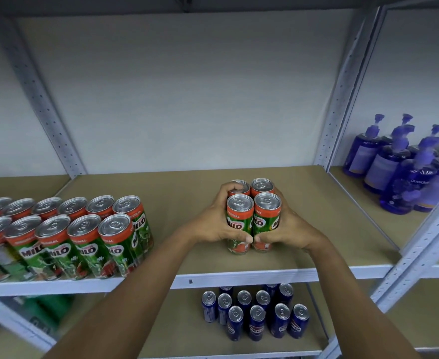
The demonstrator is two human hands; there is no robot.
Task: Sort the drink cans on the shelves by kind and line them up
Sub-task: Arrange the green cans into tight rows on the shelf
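Observation:
A tight block of several green-and-red Milo cans point(240, 218) stands upright on the middle of the brown shelf board point(187, 193). My left hand point(214, 222) wraps the block's left side and my right hand point(288, 224) wraps its right side, thumbs nearly touching at the front. Two rows of several more Milo cans point(83, 237) stand lined up at the shelf's left front. On the shelf below, several blue cans point(256, 310) stand in a loose cluster.
Purple pump bottles point(405, 161) fill the neighbouring shelf bay at the right, behind a grey perforated upright point(342, 99). Another upright point(37, 99) slants at the left. A white shelf rail point(239, 278) runs along the front edge. Bare board lies between the two Milo groups.

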